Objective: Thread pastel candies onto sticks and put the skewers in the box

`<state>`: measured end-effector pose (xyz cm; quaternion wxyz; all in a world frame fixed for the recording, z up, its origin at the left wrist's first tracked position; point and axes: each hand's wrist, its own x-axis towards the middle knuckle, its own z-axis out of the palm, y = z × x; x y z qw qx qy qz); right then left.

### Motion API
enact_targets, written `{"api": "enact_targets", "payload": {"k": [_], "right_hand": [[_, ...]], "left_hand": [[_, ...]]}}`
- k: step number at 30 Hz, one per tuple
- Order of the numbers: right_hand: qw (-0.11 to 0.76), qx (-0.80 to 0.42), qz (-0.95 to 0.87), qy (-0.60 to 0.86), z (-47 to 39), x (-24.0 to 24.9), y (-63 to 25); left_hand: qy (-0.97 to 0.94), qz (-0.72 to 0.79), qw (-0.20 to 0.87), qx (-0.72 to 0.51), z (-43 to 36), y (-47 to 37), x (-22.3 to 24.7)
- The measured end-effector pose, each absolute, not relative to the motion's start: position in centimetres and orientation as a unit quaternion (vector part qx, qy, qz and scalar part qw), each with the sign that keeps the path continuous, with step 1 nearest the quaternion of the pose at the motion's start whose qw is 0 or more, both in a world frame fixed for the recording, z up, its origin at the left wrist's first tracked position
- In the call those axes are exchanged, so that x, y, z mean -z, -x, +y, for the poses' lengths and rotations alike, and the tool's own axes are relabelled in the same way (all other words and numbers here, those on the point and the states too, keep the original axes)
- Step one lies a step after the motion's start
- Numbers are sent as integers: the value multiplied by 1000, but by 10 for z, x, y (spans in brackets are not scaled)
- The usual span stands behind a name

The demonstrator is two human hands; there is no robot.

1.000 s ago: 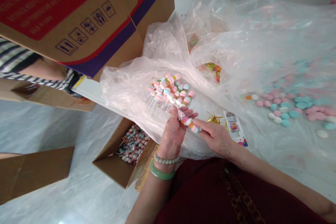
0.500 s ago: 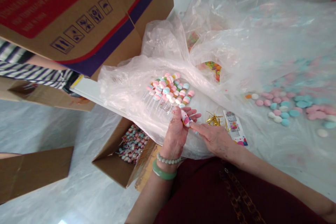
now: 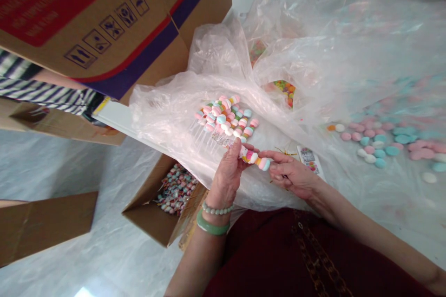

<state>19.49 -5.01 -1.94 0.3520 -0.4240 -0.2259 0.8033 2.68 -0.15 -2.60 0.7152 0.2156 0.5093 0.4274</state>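
Note:
My left hand (image 3: 232, 164), with a bead bracelet and green bangle at its wrist, is closed on a candy skewer (image 3: 257, 159) of pink, white, orange and blue pieces. The skewer points right, its printed wrapper partly under my fingers. My right hand (image 3: 291, 174) is beside the skewer's blue end, fingers bent around gold twist ties (image 3: 286, 152), some of which stick out. Just beyond my left hand lies a pile of candy skewers (image 3: 226, 116) with clear sticks. A printed card or bag (image 3: 309, 160) lies behind my right hand.
Loose pink, white and blue candies (image 3: 378, 141) lie at the right by clear plastic sheeting (image 3: 331, 60). A large carton (image 3: 114, 23) stands at upper left, before a person's striped sleeve (image 3: 42, 88). Below the table edge, an open box (image 3: 149, 216) holds many wrapped skewers.
My right hand has moved right, off my left palm, to the twist ties. The skewer in my left hand now shows along more of its length.

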Motion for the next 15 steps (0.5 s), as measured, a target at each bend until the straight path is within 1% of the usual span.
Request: {"api": "enact_targets", "payload": {"k": [2,5,7,12,14,15], "right_hand": [[352,-770,-258,465,-51,19,-192],[315,-702,-339,541,-53,23,-186],[294,-659,-387,575,-54,27,-186],[298,-571,-448,620,-53,29,-192],[307,-587,-434,610,-51,26,-195],[314,-623,-407,590,-50,23,-197]], "left_hand": [[-229,524,688,-446,-2,-28,28],[-192,521,682,-477,-2,-32,27],[-163,500,704,-478,-2,-33,25],[-174,402,779,-449,-1,-24,19],[-191,365,807,-423,-1,-18,16],[-199,352,816,-413,-1,-15,14]]}}
